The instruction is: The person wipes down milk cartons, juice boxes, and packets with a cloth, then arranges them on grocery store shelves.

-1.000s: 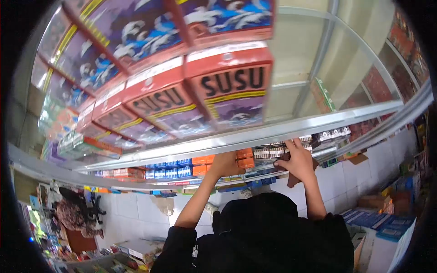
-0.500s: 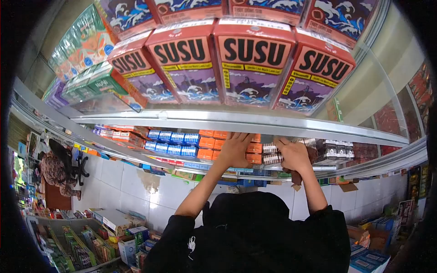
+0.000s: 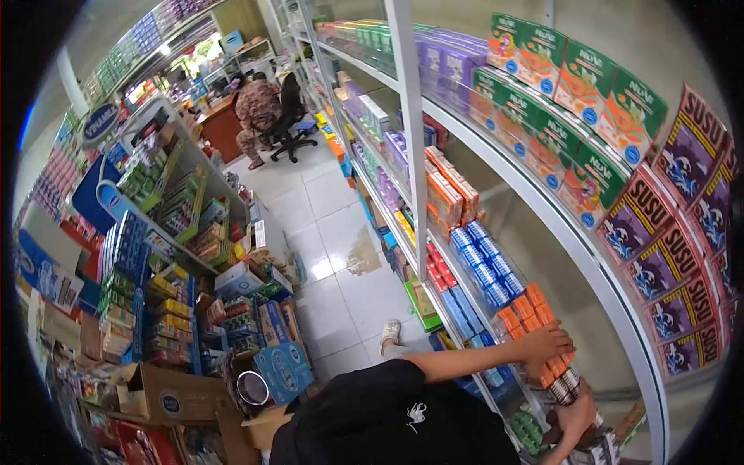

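Observation:
My left hand [image 3: 549, 345] lies across the rows of orange packs [image 3: 530, 314] on the glass shelf, its fingers stretched over them. Close beside it, my right hand [image 3: 577, 415] is at the end of the brown-and-white packs [image 3: 565, 387], fingers bent. Something brown [image 3: 552, 435] shows under that hand; what it is cannot be made out. Blue-and-white packs [image 3: 487, 263] stand in rows beyond the orange ones.
Green-and-orange boxes [image 3: 587, 87] and purple SUSU boxes [image 3: 668, 267] fill the upper shelf, above a metal frame edge [image 3: 577, 215]. A person [image 3: 257, 107] sits by a black chair [image 3: 293, 116] across the tiled floor. An open carton [image 3: 174, 394] stands lower left.
The view has swung left along the aisle, so shelves and hands now appear at the right. Both hands remain at the same rows of packs.

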`<state>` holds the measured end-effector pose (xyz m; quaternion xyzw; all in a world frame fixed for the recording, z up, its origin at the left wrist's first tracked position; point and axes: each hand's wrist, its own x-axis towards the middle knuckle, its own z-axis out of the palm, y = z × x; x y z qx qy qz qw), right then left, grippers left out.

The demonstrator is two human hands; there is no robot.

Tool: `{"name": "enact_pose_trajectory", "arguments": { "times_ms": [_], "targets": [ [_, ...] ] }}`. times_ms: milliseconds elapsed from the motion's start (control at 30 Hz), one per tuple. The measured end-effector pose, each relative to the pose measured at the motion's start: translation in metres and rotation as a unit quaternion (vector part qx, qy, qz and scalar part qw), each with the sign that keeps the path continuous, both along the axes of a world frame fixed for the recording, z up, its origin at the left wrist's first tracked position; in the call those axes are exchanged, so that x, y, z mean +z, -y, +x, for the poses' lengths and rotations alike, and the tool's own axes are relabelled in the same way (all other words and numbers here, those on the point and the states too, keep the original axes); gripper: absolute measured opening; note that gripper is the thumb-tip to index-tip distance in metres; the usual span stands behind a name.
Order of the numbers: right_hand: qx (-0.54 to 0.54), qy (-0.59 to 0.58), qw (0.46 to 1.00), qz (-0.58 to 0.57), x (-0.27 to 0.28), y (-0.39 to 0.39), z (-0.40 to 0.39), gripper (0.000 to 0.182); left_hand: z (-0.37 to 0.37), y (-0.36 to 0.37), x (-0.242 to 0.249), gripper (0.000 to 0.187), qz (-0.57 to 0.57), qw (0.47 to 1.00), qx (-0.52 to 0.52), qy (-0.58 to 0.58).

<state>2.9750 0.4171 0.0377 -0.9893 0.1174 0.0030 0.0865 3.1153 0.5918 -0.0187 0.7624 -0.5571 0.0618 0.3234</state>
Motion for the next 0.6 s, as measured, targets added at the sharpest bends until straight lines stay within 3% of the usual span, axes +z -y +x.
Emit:
{"name": "enact_pose_trajectory", "arguments": {
  "times_ms": [33,233,433,467,500,567,600],
  "targets": [
    [-0.001,-0.007,1.000,-0.007,0.004,-0.004,0.000,0.079,0.001,0.001,-0.003,0.100,0.016,1.000,-0.003,-0.008],
    [-0.033,-0.035,0.999,-0.014,0.002,-0.013,-0.004,0.086,0.000,0.003,-0.010,0.105,0.035,0.999,0.013,-0.005],
    [-0.032,-0.051,0.998,0.023,0.006,-0.008,-0.004,0.093,-0.031,0.006,-0.004,0.093,-0.009,0.995,0.072,-0.066],
    [-0.025,-0.031,0.999,0.035,-0.002,-0.002,-0.008,0.093,-0.049,0.002,0.024,0.074,-0.095,0.980,-0.054,-0.163],
    [-0.022,-0.011,0.999,0.048,-0.006,0.002,-0.009,0.093,-0.075,-0.009,0.063,0.056,-0.173,0.933,-0.182,-0.256],
    [-0.028,-0.021,0.998,0.045,0.002,0.001,-0.004,0.092,-0.089,-0.046,0.148,0.023,-0.061,0.927,-0.301,-0.215],
    [-0.029,-0.029,0.998,0.045,0.004,-0.001,-0.004,0.091,-0.099,-0.072,0.191,0.011,-0.164,0.968,-0.163,-0.099]
  ]
}}
